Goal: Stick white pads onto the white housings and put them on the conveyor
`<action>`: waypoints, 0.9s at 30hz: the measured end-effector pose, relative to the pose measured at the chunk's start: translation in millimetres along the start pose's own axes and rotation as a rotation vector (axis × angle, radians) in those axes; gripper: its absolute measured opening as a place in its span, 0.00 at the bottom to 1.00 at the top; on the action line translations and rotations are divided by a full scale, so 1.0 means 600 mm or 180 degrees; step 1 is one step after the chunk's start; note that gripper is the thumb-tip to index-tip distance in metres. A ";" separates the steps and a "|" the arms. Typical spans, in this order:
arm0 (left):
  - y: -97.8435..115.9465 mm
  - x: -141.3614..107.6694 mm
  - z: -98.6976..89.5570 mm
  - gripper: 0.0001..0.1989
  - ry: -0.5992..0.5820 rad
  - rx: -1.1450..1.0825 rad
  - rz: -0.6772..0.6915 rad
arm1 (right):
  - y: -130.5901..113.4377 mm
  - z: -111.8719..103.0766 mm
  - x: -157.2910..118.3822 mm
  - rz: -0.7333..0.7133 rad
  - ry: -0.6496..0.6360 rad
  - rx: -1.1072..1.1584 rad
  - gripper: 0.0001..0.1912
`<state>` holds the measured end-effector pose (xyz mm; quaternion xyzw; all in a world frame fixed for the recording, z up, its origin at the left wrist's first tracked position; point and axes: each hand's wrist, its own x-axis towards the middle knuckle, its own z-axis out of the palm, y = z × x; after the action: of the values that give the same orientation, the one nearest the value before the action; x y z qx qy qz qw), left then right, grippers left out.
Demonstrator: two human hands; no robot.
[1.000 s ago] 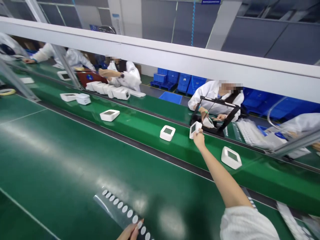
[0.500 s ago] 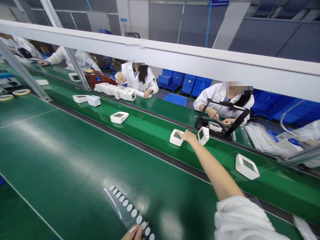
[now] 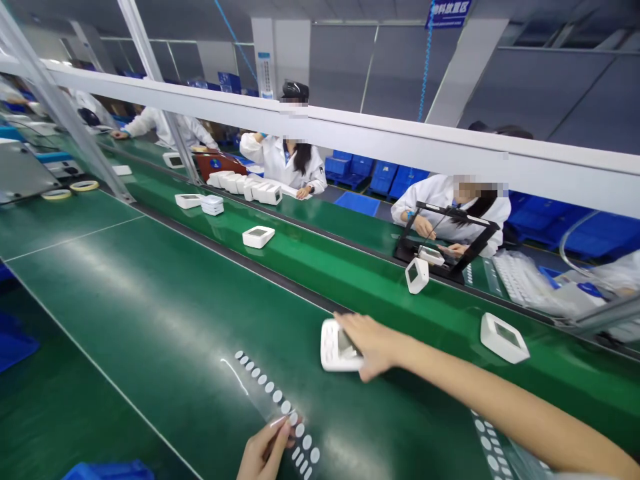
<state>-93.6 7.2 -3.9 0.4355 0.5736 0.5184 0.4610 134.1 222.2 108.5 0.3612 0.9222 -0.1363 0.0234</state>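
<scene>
My right hand (image 3: 373,343) grips a white square device with a grey screen (image 3: 335,347), holding it over the near green table just in front of the belt's edge. The fingers lie across its top and right side and hide part of the screen. Lower down, my left hand (image 3: 267,447) pinches a clear sheet of round white stickers (image 3: 277,397) between thumb and fingers; a row of dots runs up to the left. Another sticker sheet (image 3: 487,443) lies under my right forearm.
Along the green belt (image 3: 310,267) sit more white devices (image 3: 504,337), one tilted (image 3: 417,275), and a small stack (image 3: 213,205). Co-workers in white coats (image 3: 287,163) sit across it. A black frame (image 3: 450,240) stands opposite. A white beam (image 3: 350,130) crosses above. Tape rolls (image 3: 85,186) lie left.
My right hand has taken the white device off the belt and drawn it toward me over the near table. My left hand with the sticker sheet has risen slightly in view.
</scene>
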 end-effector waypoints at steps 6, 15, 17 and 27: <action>-0.004 -0.013 0.009 0.27 -0.0407 -0.0486 -0.0825 | -0.049 0.110 -0.206 -0.0965 -0.0090 -0.0846 0.43; 0.015 -0.053 0.109 0.31 -0.1026 -0.1298 -0.1568 | -0.064 0.109 -0.310 -0.0371 0.0706 -0.0636 0.32; 0.017 -0.053 0.119 0.29 -0.1176 -0.1329 -0.1620 | -0.100 0.118 -0.332 0.0078 0.0941 -0.0218 0.29; 0.025 -0.053 0.143 0.31 -0.1535 -0.1181 -0.1760 | -0.233 0.274 -0.313 0.0992 0.2384 0.1841 0.06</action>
<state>-2.6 -5.9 10.2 0.2834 0.4413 0.3526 0.7750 169.9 -44.0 9.7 0.5105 0.7268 -0.2423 -0.3905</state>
